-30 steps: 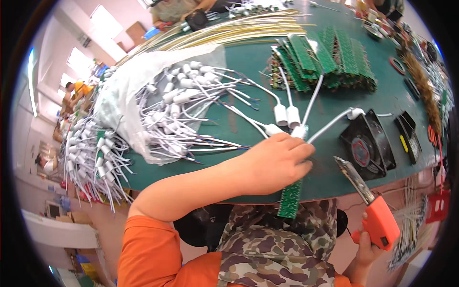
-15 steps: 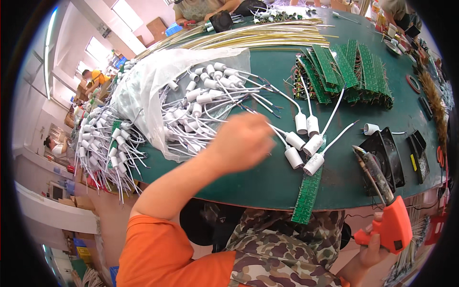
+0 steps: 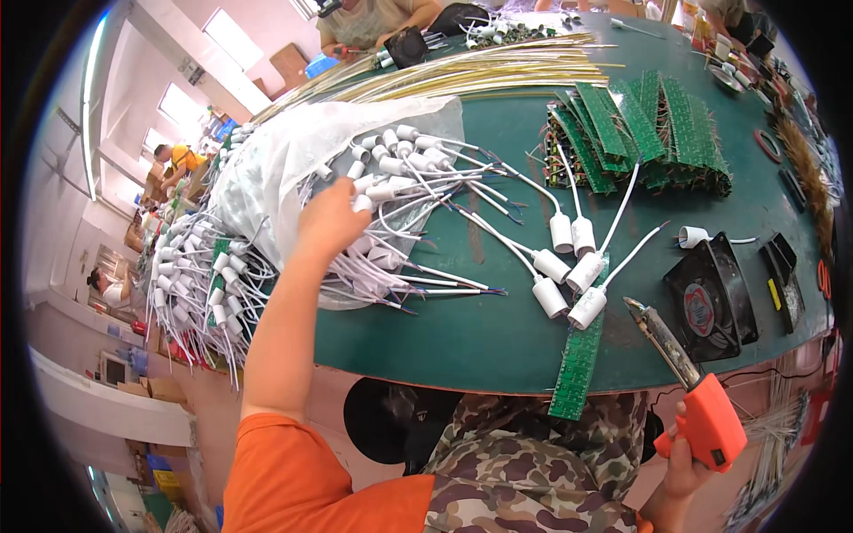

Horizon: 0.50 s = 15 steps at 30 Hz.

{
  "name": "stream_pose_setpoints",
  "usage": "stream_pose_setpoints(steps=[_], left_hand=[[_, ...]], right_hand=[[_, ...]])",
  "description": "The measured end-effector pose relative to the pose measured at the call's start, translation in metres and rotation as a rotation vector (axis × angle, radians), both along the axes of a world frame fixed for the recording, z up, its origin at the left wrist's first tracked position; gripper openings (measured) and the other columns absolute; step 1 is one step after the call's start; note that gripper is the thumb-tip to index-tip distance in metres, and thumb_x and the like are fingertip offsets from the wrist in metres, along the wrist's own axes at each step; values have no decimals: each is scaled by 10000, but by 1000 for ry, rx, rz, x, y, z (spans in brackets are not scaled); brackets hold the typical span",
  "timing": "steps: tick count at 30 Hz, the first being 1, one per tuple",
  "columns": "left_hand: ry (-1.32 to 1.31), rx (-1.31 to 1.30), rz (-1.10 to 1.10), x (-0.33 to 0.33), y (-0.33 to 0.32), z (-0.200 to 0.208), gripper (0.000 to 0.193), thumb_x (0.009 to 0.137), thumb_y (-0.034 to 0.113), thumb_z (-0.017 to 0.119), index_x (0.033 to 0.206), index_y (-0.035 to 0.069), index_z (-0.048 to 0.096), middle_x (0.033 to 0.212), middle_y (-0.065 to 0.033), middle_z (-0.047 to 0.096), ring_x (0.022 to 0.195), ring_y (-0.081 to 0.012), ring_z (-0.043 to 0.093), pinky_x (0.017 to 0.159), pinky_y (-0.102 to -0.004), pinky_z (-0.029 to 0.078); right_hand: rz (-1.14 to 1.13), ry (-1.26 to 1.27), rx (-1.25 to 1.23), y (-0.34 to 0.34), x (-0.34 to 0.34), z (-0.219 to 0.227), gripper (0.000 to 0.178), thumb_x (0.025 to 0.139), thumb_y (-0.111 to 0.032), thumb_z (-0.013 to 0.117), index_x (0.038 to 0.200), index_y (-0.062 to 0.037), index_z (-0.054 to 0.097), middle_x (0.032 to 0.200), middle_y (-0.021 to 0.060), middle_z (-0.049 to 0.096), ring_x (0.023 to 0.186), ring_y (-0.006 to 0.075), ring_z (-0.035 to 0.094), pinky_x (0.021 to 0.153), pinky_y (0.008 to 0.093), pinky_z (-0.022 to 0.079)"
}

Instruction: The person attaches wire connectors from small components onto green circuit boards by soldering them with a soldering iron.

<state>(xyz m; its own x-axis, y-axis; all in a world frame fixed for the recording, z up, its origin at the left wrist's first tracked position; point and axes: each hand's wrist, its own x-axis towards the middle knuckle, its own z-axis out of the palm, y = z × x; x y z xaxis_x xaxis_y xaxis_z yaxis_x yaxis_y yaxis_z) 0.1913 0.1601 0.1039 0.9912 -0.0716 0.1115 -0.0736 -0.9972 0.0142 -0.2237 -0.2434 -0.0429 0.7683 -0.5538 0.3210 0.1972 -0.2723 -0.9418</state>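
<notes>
My left hand [image 3: 333, 218] reaches into the pile of white lamp holders [image 3: 391, 166] spilling from a clear plastic bag [image 3: 258, 178]. Its fingers are curled in against a white lamp holder [image 3: 362, 203]; the fingertips are partly hidden. Low at the right, my right hand [image 3: 684, 466] grips a soldering gun [image 3: 706, 422] with an orange-red handle, its metal tip pointing up and left. Between the hands, several wired lamp holders [image 3: 550, 298] lie clustered at a narrow green circuit board [image 3: 576, 373], which juts past the table's near edge.
Stacked green circuit boards [image 3: 657, 133] sit at the far right of the green table [image 3: 444, 342]. A black fan [image 3: 711, 302] stands near the soldering gun. More lamp holders [image 3: 191, 275] hang at the left edge. Long yellowish strips [image 3: 462, 67] lie behind; a person [image 3: 373, 22] sits across.
My left hand has moved left and away, from beside the clustered lamp holders into the bagged pile. The soldering gun in my right hand has shifted slightly left.
</notes>
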Motion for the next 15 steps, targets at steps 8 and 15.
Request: stream_pose_setpoints(steps=[8, 15], left_hand=[[-100, -474, -626, -78, -44, 25, 484, 830, 33, 684, 1311, 68, 639, 1032, -126, 580, 948, -280, 614, 844, -359, 511], [29, -647, -859, -108, -94, -8, 425, 772, -61, 663, 1183, 47, 660, 1054, -85, 558, 938, -221, 567, 839, -314, 468]], right_hand=[[-99, -156, 384, 47, 21, 26, 474, 911, -192, 671, 1296, 62, 563, 1117, 174, 677, 785, 158, 630, 696, 292, 529], [-47, -361, 376, 67, 82, 73, 510, 937, -283, 661, 1301, 47, 522, 1139, 177, 635, 758, 137, 602, 655, 281, 520]])
